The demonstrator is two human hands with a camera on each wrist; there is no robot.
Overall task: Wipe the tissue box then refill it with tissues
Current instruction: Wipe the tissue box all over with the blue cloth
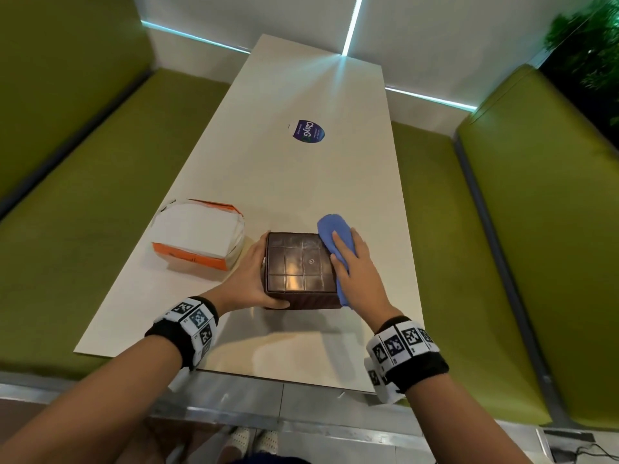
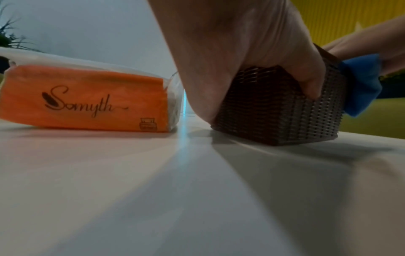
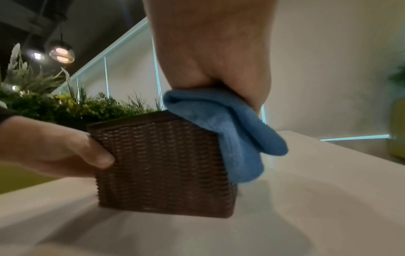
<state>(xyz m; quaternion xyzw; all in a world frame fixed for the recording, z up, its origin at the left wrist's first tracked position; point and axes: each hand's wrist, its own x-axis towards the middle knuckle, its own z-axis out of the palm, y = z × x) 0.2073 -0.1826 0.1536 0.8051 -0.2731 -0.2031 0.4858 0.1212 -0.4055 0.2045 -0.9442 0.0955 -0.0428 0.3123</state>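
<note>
1. The tissue box point(image 1: 300, 269), a dark brown cube with woven-pattern sides, stands on the pale table point(image 1: 301, 175) near its close end. Its upward face is a glossy grid of squares with a small round mark that is too small to read.
2. The left hand point(image 1: 249, 279) grips the box's left side: the thumb point(image 2: 311, 83) curls onto the near wall and the fingers wrap the far left edge, clamped on the box.
3. The right hand point(image 1: 356, 267) presses a blue cloth point(image 1: 335, 236) against the box's right top edge. From the head view the fingers lie fairly straight and together on the cloth; the right wrist view shows the cloth point(image 3: 230, 129) bunched under the hand and draping down the box's right wall.
4. Just left of the box, apart from it, lies the tissue pack point(image 1: 197, 234), white with orange ends in clear wrap. In the left wrist view its orange side point(image 2: 83, 98) reads "Somyth" in dark script, with a small feather mark before the word and a little tissue-box icon at the lower right corner.
5. Beyond the box, toward the table's far half, lies a round blue sticker point(image 1: 308, 130) lettered "ClayG"; its smaller print is unreadable.
6. Green bench seats point(image 1: 100, 202) flank the table to the left and right of the box.
7. Both wrists carry black bands with white squares of black code markers point(image 1: 196, 318).
</note>
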